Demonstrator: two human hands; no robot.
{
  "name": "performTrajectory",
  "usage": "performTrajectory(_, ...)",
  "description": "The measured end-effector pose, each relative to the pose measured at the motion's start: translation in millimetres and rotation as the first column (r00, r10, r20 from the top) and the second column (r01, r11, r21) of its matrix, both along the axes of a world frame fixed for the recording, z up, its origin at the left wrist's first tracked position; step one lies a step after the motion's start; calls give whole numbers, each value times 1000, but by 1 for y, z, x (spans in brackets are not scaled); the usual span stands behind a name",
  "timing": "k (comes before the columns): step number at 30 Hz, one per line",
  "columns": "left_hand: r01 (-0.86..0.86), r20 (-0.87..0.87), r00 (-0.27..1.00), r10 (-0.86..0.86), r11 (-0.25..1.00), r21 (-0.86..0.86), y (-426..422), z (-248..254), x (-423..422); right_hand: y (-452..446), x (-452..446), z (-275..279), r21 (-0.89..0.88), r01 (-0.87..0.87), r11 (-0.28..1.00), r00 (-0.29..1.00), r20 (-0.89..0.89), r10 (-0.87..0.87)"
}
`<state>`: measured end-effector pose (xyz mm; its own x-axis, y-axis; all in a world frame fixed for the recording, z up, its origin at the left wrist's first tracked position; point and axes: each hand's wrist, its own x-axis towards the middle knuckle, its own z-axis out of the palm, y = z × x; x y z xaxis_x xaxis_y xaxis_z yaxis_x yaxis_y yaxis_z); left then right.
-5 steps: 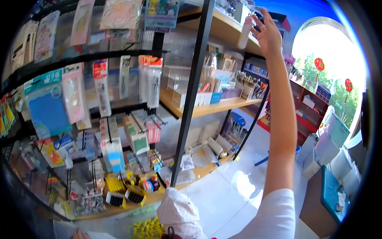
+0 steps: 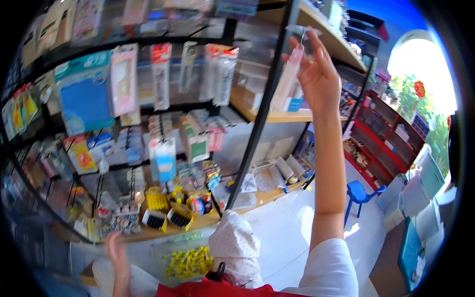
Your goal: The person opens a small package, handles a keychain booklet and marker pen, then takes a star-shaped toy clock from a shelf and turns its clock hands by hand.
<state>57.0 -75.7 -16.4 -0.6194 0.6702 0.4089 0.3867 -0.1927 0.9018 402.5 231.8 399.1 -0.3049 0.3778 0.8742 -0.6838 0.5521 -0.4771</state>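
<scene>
My right hand (image 2: 319, 74) is raised at the upper right, its fingers closed on the top of a slim pink-and-white packet (image 2: 286, 81). The packet hangs slightly tilted, in front of the wooden shelf and beside the black upright post. Its contents are too blurred to name. Low on the left, my left hand (image 2: 116, 250) is held up with its fingers stretched out and nothing visible in it. It is near the tray of small wrapped items (image 2: 121, 222) on the bottom shelf.
Hanging packets, among them a blue one (image 2: 84, 96), fill the black rack on the left. A bin of yellow items (image 2: 190, 262) stands below, beside white dotted fabric (image 2: 235, 247). A blue chair (image 2: 361, 193), a red shelf (image 2: 383, 133) and pale bins (image 2: 413, 198) are at the right.
My right hand has come down and left with the packet, closer to the post. My left hand has risen further into view. The view has shifted, showing more red clothing below.
</scene>
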Motion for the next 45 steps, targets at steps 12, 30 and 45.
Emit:
performTrajectory(12, 626, 170, 731, -661, 749, 217, 99, 126, 67, -91, -180, -290, -539, -530, 655, 829, -169, 532)
performTrajectory(30, 677, 71, 731, -678, 735, 48, 91, 143, -9, -113, -188, -307, 141, 273, 952, 960, 22, -278)
performTrajectory(45, 664, -75, 743, -665, 747, -35, 73, 137, -11, -142, -198, -289, -554, -211, 806, 806, 368, 464)
